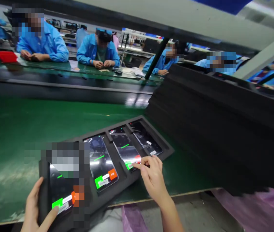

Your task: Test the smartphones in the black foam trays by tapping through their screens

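A black foam tray (122,184) lies slanted near the bench's front edge, with smartphones in its slots. My left hand (34,206) grips the tray's left end, its thumb on the green button of the leftmost smartphone (63,187), which is partly blurred out. My right hand (152,175) reaches over the front edge. One finger is stretched out to the green button on the third smartphone (124,149); the others are bent, and I see nothing held. Between my hands, the second smartphone (100,164) shows green and orange buttons. A fourth smartphone (146,137) has a dark screen.
The tray rests on a green bench (30,122). A tall stack of black foam trays (214,129) stands on the right. Beyond a dark rail, several people in blue coats sit at another bench (61,66). A red object (6,56) lies at far left.
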The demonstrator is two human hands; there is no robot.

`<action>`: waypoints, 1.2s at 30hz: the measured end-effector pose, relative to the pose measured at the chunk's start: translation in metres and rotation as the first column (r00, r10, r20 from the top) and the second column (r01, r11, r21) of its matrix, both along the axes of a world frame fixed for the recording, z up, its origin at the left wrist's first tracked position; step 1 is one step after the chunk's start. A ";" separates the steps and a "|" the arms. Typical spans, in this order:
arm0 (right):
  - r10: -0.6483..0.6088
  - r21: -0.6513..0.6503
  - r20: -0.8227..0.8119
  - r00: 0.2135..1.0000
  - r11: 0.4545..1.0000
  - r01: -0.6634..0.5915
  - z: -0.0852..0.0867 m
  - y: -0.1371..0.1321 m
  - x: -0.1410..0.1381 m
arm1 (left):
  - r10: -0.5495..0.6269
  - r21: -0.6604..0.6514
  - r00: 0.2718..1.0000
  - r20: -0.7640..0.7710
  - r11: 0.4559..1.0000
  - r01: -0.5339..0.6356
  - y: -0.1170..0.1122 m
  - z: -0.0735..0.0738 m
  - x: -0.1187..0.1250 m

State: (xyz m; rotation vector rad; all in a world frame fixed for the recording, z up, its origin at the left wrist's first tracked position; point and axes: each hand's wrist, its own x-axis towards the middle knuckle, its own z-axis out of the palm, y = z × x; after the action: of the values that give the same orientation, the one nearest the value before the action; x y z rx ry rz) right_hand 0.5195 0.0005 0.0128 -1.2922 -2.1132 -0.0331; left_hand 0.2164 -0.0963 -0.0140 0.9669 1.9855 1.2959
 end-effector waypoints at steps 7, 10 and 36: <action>0.014 -0.036 0.097 0.995 0.999 -0.011 -0.003 0.001 -0.008 | -0.048 0.007 0.999 0.002 0.999 0.048 -0.001 -0.005 -0.009; 0.055 0.000 0.083 0.995 0.998 -0.055 0.000 -0.002 -0.018 | -0.055 0.023 0.997 0.058 0.998 0.053 -0.002 -0.010 -0.013; 0.273 -0.093 0.034 0.961 0.959 -0.269 -0.001 -0.005 -0.025 | 0.009 0.072 0.981 0.192 0.997 -0.023 -0.006 0.006 0.004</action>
State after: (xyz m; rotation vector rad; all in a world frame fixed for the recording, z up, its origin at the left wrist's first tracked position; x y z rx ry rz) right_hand 0.4947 -0.0048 0.0122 -1.0472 -2.3377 0.1502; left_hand 0.2204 -0.1026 -0.0081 0.8279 1.8134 1.4240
